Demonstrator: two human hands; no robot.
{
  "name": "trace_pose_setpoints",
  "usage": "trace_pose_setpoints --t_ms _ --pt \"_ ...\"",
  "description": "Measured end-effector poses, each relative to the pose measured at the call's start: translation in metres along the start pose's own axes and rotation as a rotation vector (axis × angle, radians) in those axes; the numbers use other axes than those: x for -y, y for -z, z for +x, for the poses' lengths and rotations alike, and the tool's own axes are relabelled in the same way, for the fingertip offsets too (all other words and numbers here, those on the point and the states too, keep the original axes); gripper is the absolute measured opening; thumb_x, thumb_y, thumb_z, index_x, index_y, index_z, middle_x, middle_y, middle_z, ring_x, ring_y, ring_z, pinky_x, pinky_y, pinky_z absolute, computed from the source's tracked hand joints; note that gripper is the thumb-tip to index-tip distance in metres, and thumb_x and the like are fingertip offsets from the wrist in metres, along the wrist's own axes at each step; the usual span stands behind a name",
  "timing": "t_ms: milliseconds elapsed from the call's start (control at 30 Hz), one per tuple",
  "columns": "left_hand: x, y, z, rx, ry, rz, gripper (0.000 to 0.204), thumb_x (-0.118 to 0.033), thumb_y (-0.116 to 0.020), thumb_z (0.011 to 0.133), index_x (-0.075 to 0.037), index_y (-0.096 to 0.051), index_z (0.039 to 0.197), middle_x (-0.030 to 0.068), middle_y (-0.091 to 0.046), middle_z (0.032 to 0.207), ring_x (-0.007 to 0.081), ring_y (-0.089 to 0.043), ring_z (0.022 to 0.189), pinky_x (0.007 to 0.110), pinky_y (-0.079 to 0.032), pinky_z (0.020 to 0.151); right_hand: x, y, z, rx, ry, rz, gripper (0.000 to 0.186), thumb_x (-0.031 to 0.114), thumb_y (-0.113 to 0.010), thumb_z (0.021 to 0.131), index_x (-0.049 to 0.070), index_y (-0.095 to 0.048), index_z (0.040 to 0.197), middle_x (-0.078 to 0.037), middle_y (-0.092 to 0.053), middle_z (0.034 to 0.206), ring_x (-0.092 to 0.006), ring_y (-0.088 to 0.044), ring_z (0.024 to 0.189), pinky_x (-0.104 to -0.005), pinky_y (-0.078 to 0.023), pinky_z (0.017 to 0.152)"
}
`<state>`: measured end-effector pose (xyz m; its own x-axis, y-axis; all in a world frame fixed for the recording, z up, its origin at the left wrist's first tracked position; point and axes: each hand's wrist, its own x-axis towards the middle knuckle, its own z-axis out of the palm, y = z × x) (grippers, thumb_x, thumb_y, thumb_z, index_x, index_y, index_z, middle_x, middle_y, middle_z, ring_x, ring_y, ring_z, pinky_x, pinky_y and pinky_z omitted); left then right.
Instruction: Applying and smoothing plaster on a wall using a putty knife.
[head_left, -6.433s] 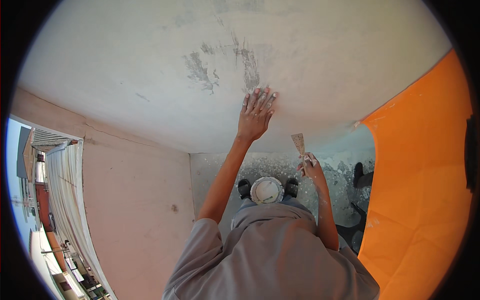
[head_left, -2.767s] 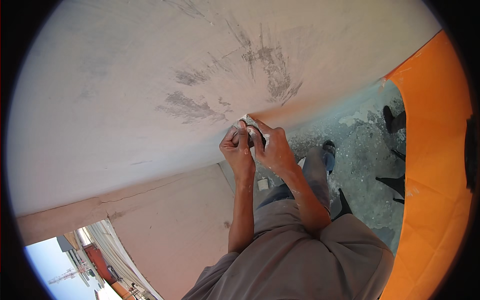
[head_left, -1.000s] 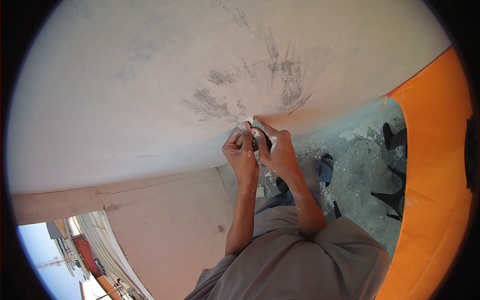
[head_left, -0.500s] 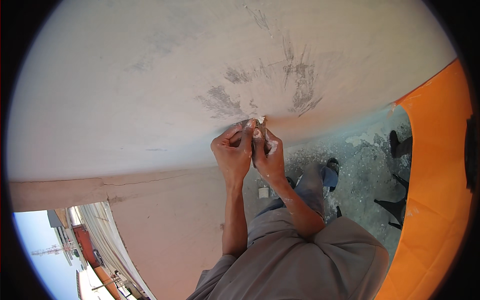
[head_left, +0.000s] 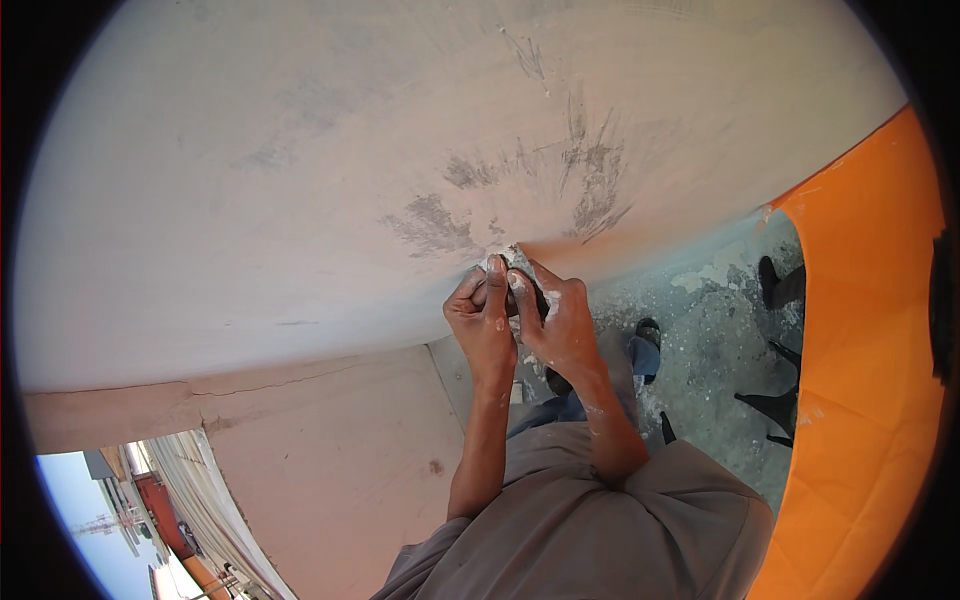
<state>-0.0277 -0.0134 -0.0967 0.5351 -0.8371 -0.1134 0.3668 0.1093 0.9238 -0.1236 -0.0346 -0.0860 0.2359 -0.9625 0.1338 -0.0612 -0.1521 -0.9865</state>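
Observation:
Both my hands are brought together close to the pale wall (head_left: 300, 130), just below a patch of dark scuff marks (head_left: 600, 185). Between my fingertips is a small, thin, dusty grey-white piece (head_left: 516, 257), mostly covered by the fingers, so its exact kind is unclear. My left hand (head_left: 487, 325) pinches it with thumb and curled fingers. From the other side my right hand (head_left: 560, 320) grips it, thumb against the left thumb and index finger stretched along it. White powder coats the fingers and spots the right forearm.
A large orange sheet (head_left: 870, 350) hangs at the right. Below is a speckled grey floor (head_left: 700, 400), with a dark chair-like base (head_left: 775, 405) and another person's foot (head_left: 768, 283). At lower left, a cracked ledge (head_left: 110, 410) borders an opening to outdoors.
My hands have drawn slightly down and right, a little away from the scuff marks, still together on the small piece. The view has shifted slightly.

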Motion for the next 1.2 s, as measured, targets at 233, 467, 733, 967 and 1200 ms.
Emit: trace_pose_setpoints --t_ms 233,467,733,967,1200 --pt "-0.014 0.009 0.005 0.012 -0.076 0.259 0.021 -0.015 -0.070 0.100 0.000 -0.069 0.085 -0.0053 -0.061 0.067 0.0011 -0.045 0.058 0.022 -0.036 0.050 -0.006 -0.017 -0.004 -0.052 -0.063 0.182 0.026 0.014 -0.057 0.104 -0.005 -0.065 0.120 -0.015 -0.067 0.072 -0.0130 -0.062 0.062 -0.0315 -0.049 0.058" --pt "-0.051 -0.003 -0.003 0.008 -0.114 0.468 0.024 -0.016 -0.074 0.097 0.000 -0.069 0.079 -0.0077 -0.055 0.061 -0.0003 -0.038 0.061 0.021 -0.030 0.052 0.001 -0.033 -0.013 -0.085 -0.176 0.417 0.029 0.018 -0.054 0.107 -0.006 -0.065 0.119 0.001 -0.058 0.069 -0.0041 -0.050 0.065 -0.0254 -0.043 0.055" --pt "-0.032 0.004 0.003 -0.003 -0.161 0.417 0.019 -0.011 -0.072 0.098 0.003 -0.071 0.084 -0.0080 -0.054 0.061 -0.0002 -0.036 0.060 0.020 -0.027 0.052 -0.013 -0.030 -0.004 -0.082 -0.070 0.350 0.028 0.018 -0.057 0.105 -0.005 -0.065 0.119 -0.007 -0.063 0.068 -0.0064 -0.052 0.065 -0.0294 -0.046 0.057" --pt "-0.021 -0.008 -0.002 -0.014 -0.042 0.094 0.027 -0.016 -0.070 0.101 -0.002 -0.065 0.078 -0.0075 -0.058 0.068 -0.0002 -0.041 0.063 0.020 -0.032 0.053 0.010 -0.001 0.002 -0.021 -0.014 0.038 0.026 0.015 -0.059 0.102 -0.004 -0.067 0.116 -0.024 -0.067 0.075 -0.0182 -0.064 0.061 -0.0340 -0.051 0.060" --pt "-0.005 -0.014 -0.005 -0.008 -0.057 -0.042 0.029 -0.018 -0.068 0.103 -0.004 -0.063 0.078 -0.0070 -0.059 0.068 0.0000 -0.042 0.063 0.020 -0.034 0.053 0.015 0.010 0.009 0.005 0.057 -0.097 0.027 0.012 -0.060 0.100 -0.003 -0.068 0.120 -0.028 -0.069 0.083 -0.0385 -0.071 0.069 -0.0392 -0.053 0.063"
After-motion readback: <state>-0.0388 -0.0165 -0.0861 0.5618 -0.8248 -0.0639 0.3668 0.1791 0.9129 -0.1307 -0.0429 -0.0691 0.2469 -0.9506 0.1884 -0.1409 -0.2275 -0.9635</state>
